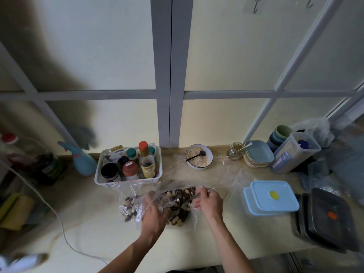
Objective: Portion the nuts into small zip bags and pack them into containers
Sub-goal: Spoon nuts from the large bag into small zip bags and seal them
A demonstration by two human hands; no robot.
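R hand [206, 201] grips spoon [182, 198], L hand [152, 210] pinches small bag [149, 201] w/ limp mouth at 9 o'clock of nuts [179, 205]—could spill.

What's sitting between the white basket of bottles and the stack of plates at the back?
In the head view, a white bowl of oats with a dark spoon, then a small glass jar, sit between the basket and the plates.

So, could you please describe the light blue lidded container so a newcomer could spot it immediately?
Start at the white basket of bottles, then look across the counter past both hands. The light blue container sits right of the nuts; unlike the black trays beside it, its lid carries a yellow sticker.
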